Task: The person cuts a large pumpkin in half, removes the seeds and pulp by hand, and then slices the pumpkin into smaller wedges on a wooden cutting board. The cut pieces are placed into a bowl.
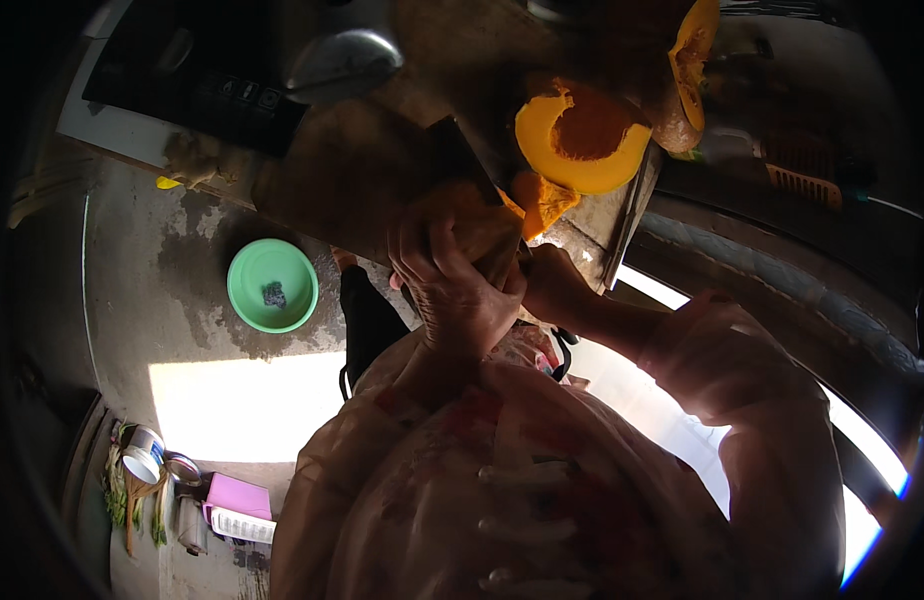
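Note:
My left hand (454,289) lies spread over a pumpkin piece (481,225) at the counter's near edge, fingers bent round it. My right hand (556,281) is closed round the handle of a wide-bladed kitchen knife. The dark knife blade (466,154) reaches up and leftward from that hand, along the far side of the piece. Beside the blade are orange pumpkin chunks (544,204). Just beyond them sits a large cut pumpkin (593,139) with its hollow centre facing up. Another cut pumpkin piece (691,75) stands farther right. The handle is mostly hidden by my fingers.
A black cooktop (199,82) and a shiny metal pot (346,64) stand at the upper left, with ginger root (199,159) near the counter's edge. A green basin (273,262) rests on the floor. An orange plastic basket (803,176) is at the right. A pink box (238,495) lies lower left.

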### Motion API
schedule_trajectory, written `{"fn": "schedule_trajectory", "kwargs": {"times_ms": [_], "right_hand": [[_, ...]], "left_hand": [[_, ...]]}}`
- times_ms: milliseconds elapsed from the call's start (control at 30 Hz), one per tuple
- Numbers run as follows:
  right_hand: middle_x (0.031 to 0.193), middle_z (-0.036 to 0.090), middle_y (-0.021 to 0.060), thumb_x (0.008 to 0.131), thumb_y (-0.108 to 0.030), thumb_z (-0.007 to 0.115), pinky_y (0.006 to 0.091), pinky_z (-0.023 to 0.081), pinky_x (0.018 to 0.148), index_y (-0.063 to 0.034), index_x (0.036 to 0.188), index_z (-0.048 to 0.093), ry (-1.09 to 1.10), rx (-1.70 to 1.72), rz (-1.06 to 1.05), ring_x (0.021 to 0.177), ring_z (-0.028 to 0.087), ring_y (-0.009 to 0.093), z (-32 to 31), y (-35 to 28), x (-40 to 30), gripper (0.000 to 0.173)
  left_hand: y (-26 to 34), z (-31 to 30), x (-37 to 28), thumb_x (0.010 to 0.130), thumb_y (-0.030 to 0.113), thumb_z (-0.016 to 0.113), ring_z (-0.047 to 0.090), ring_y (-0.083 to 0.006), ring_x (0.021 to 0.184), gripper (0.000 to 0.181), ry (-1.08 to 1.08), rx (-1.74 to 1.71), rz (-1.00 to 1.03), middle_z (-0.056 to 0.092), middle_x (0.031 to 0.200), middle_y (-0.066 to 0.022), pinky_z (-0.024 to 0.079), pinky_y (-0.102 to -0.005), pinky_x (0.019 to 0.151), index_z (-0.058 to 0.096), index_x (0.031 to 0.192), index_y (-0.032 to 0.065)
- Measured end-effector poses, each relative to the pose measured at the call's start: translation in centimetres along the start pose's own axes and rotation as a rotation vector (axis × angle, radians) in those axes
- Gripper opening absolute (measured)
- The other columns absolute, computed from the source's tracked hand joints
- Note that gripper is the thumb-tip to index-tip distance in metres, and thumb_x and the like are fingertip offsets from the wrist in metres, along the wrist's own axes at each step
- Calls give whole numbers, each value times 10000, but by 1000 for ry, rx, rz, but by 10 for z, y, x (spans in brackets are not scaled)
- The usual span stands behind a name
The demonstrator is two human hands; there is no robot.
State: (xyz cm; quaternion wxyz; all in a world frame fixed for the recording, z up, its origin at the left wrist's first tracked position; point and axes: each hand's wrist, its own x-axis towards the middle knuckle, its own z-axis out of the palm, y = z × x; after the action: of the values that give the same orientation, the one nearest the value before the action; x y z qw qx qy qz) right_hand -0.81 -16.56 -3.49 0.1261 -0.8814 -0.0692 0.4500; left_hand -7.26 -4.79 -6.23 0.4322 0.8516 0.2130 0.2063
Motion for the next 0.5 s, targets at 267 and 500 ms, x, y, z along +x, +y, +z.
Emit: {"fn": "schedule_trajectory", "kwargs": {"times_ms": [267, 500], "right_hand": [[598, 594, 179, 797, -182, 539, 380, 503, 551, 29, 809, 628, 18, 235, 71, 542, 619, 279, -18, 15, 19, 229], [601, 576, 167, 830, -182, 531, 354, 468, 504, 11, 902, 618, 250, 233, -117, 523, 577, 284, -19, 39, -11, 223]], "left_hand": [[-21, -26, 18, 574, 142, 787, 352, -439, 1143, 947, -194, 4, 131, 273, 1283, -270, 319, -515, 962, 215, 1318, 9], [-47, -75, 57, 654, 305, 779, 228, -386, 1339, 985, -460, 357, 159, 277, 1406, -257, 145, -511, 1098, 209, 1379, -39]]}}
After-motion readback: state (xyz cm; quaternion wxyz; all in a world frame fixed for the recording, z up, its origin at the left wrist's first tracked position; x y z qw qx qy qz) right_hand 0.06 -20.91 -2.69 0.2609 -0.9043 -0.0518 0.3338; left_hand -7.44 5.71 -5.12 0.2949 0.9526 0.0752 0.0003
